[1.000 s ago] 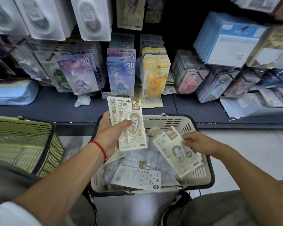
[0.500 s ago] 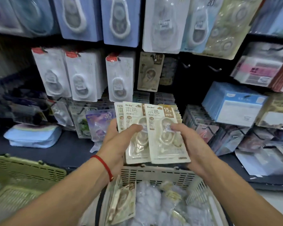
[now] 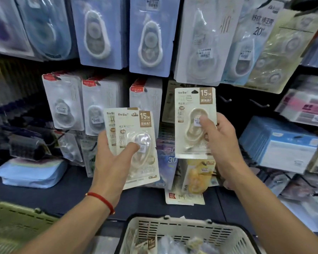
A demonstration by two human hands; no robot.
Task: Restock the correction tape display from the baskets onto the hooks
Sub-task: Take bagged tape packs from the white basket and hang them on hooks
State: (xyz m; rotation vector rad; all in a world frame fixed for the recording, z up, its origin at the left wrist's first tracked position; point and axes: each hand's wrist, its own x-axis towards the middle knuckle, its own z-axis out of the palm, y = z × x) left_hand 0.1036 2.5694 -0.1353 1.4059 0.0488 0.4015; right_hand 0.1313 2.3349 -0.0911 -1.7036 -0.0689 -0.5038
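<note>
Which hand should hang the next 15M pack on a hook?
Right, likely. The right hand holds a single pack raised up at the display, close to the bare hooks. The left hand sits lower, gripping a fanned stack of packs it would have to separate first.

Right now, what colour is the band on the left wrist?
Red wrist band, clearest in the head view.

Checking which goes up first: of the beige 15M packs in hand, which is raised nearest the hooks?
The single pack in the right hand, held high beside the bare hooks. The left hand holds a fanned stack lower down.
</note>
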